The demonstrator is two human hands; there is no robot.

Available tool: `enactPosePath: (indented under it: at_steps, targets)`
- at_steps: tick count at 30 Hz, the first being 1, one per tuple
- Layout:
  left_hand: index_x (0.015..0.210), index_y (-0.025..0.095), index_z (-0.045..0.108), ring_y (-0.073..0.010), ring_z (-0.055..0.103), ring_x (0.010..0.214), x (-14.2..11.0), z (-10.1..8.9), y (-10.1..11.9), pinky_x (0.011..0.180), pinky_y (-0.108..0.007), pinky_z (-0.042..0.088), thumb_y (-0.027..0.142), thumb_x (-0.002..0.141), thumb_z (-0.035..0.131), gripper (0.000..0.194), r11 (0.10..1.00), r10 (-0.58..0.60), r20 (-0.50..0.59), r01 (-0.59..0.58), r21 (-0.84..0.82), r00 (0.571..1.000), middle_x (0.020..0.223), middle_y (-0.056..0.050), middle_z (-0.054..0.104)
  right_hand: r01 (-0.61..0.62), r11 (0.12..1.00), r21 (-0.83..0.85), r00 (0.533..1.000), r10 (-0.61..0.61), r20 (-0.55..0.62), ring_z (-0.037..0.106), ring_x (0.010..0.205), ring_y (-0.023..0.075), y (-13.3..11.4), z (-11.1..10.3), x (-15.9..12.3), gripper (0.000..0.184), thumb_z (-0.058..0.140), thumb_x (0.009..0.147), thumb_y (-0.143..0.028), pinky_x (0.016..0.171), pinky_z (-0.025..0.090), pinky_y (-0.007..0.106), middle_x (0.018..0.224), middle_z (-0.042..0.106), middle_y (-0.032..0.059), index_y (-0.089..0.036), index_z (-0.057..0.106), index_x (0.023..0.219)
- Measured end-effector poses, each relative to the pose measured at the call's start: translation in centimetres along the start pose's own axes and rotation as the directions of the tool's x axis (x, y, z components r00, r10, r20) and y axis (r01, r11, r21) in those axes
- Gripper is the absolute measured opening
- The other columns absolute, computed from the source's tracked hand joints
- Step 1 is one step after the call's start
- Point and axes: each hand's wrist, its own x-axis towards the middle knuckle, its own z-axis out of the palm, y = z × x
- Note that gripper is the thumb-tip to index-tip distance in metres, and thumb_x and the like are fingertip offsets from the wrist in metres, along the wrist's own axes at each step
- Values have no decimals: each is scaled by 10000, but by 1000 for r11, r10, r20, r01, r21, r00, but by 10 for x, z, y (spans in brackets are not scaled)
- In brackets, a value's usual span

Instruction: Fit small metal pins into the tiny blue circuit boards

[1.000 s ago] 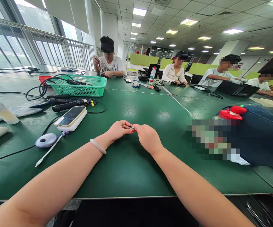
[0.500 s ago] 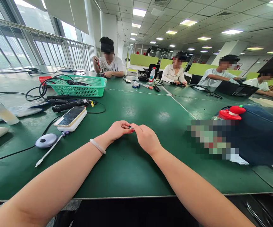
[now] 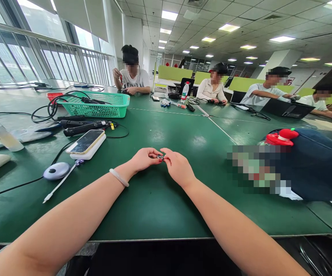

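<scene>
Both my hands meet over the middle of the green table (image 3: 160,199). My left hand (image 3: 143,159) and my right hand (image 3: 179,166) each pinch a small dark metal part (image 3: 160,156) between their fingertips, just above the table top. The part is too small to make out in detail. A pale bangle sits on my left wrist (image 3: 119,177).
To the left lie a phone on a white power bank (image 3: 86,144), a grey mouse (image 3: 56,170), a white stylus, black tools with cables and a green basket (image 3: 97,103). A blue bag with a red-capped bottle (image 3: 281,137) stands at right. Several people sit along the far side.
My hands stayed together on the small part; the fingers shifted only slightly and both hands dropped a touch toward the table.
</scene>
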Motion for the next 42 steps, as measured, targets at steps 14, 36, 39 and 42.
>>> enactPosePath:
  at_steps: [14,36,39,42]
  targets:
    - [853,136,648,-125,608,687,-4,4,8,779,-309,456,269,589,751,313,999,-18,-32,17,-37,999,719,-24,669,23,991,-134,1000,-23,-2,563,710,149,-1,-1,-2,365,404,896,-166,697,459,265,771,628,46,-179,529,1238]
    - [753,141,628,-126,607,662,-6,6,15,761,-319,480,223,512,798,306,999,-25,-116,21,-39,993,681,-8,643,149,956,-252,988,-154,2,521,719,171,0,0,-2,419,333,908,-134,708,444,290,751,584,50,-175,426,1314]
    - [750,136,625,-121,608,665,-6,6,14,777,-324,478,211,507,801,309,997,-25,-96,19,-69,995,689,-6,646,129,972,-196,991,-134,-9,536,736,168,-2,0,-1,425,350,903,-132,731,457,291,768,604,45,-174,416,1321]
    - [780,128,630,-121,616,690,-5,6,12,810,-335,474,213,521,798,321,992,-22,-48,16,-124,999,718,-18,662,94,990,-108,994,-99,-39,553,752,159,-3,-1,-1,422,364,899,-133,771,465,291,789,626,36,-180,422,1314]
